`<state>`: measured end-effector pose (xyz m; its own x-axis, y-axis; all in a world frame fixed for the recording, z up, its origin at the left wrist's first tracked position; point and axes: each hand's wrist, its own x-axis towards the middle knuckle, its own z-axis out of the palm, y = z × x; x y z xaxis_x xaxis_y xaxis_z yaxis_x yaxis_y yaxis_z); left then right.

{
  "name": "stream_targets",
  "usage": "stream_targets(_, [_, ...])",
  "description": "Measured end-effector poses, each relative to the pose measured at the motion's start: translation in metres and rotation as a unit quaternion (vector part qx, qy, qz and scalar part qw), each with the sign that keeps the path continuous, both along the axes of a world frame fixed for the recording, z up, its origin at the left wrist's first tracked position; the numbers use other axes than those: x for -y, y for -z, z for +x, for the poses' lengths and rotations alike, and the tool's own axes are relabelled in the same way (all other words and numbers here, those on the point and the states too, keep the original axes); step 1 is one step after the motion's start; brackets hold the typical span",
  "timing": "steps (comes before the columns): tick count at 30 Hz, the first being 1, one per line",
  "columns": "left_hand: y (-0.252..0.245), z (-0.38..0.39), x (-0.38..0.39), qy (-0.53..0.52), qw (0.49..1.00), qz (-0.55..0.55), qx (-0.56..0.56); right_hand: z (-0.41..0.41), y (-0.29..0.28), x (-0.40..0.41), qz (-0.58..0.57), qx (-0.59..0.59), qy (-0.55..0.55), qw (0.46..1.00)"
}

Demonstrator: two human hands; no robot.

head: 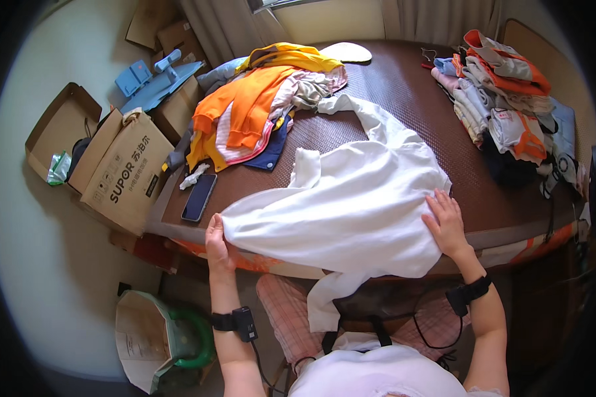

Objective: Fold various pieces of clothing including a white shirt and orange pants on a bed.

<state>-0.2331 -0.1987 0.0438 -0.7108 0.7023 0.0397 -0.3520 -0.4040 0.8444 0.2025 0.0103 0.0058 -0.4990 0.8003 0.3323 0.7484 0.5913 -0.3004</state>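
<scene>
A white long-sleeved garment [328, 203] lies spread across the near side of a bed covered with a brown woven mat [392, 82]. My left hand [219, 243] grips the garment's left end, fingers mostly hidden behind the fabric, and pulls it out to a point. Over at the garment's right end, my right hand [446, 221] rests on the cloth with its palm down and fingers spread. One sleeve stretches away towards the loose clothes; the other hangs over the near edge above my lap.
Loose clothes with an orange top [248, 97] lie at the back left. A stack of folded clothes [506, 99] stands at the right. Left of the garment lies a smartphone [199, 197] beside crumpled white tissue [194, 177]. Cardboard box [129, 168] and waste bin [144, 337] stand left.
</scene>
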Motion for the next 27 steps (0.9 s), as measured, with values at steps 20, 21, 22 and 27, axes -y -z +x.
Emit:
stream_targets(20, [-0.015,0.035,-0.220,0.045,0.488,-0.446,-0.749,0.014,0.020,-0.157,-0.122,-0.287,0.113,0.943])
stream_targets(21, [-0.017,0.025,-0.217,0.033,0.545,-0.443,-0.711,0.014,0.016,-0.166,-0.146,-0.289,0.124,0.938])
stream_targets(22, [-0.019,0.014,-0.214,0.019,0.599,-0.439,-0.669,0.014,0.014,-0.173,-0.149,-0.290,0.124,0.937])
stream_targets(27, [-0.020,-0.060,-0.209,0.200,0.974,-0.099,0.036,-0.007,0.000,-0.168,-0.155,-0.146,0.119,0.970])
